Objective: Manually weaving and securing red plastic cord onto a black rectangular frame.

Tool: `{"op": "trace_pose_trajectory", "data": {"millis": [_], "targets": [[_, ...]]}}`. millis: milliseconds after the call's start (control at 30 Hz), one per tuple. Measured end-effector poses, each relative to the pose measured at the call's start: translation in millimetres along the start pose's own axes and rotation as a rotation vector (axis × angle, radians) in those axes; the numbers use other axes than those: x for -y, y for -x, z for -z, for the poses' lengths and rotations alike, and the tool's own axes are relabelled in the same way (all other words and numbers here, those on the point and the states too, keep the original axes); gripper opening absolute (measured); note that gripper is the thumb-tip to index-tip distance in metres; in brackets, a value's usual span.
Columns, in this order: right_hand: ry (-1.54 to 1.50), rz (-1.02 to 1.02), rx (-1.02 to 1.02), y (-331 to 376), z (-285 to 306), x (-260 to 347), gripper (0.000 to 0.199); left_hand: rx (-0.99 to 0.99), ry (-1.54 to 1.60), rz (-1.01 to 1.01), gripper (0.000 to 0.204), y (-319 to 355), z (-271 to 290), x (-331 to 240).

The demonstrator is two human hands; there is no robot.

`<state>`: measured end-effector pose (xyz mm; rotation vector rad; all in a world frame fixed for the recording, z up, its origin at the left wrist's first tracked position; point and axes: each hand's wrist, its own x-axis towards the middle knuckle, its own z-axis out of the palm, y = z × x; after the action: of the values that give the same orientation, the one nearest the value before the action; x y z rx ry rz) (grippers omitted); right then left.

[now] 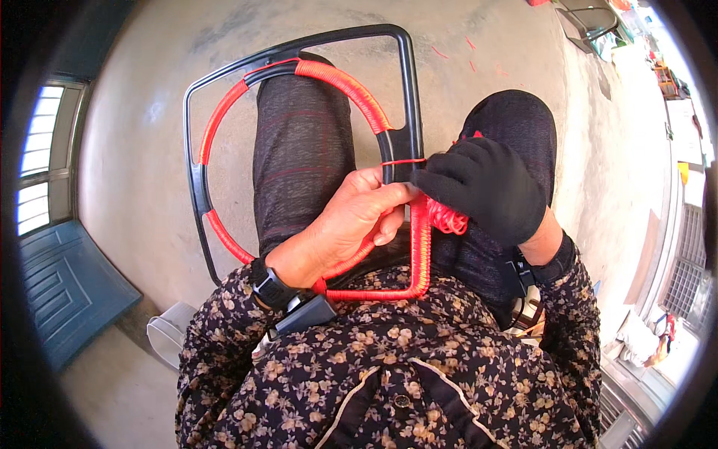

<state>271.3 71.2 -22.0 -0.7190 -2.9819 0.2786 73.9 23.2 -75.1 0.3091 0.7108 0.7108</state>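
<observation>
Two hands met at the right side of a black frame [410,90] resting across the seated person's lap. The bare left hand [351,228] was closed around the frame's red-wrapped bar, while the gloved right hand [490,187] pinched a bundle of red cord [447,218], one strand drawn taut across the bar.

A: Left hand [351,228]?
B: Bare, fingers curled shut in a pinch, thumb pointing right; band on the wrist, floral sleeve behind.

A: Right hand [490,187]?
B: Black-gloved, fingers closed, fingertips meeting the left hand's; strap at the wrist.
</observation>
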Motion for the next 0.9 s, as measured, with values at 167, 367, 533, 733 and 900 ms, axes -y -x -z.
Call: {"op": "trace_pose_trajectory", "data": {"millis": [167,367,533,733,900], "targets": [[0.159,-0.034,-0.095,6,-5,2,0.029,0.005,0.013,-0.005,0.007,-2,4,3],[0.129,-0.073,-0.133,4,-11,5,0.026,-0.010,-0.028,-0.005,0.010,-1,1,3],[0.192,-0.078,-0.091,0,-15,8,0.024,0.039,-0.056,-0.029,0.011,-5,14,14],[0.209,-0.049,-0.131,-10,-16,9,0.022,-0.006,-0.092,-0.175,0.012,-8,11,20],[-0.291,-0.202,-0.187,-5,-19,1,0.023,-0.030,-0.133,-0.114,0.015,-9,10,12]]}}
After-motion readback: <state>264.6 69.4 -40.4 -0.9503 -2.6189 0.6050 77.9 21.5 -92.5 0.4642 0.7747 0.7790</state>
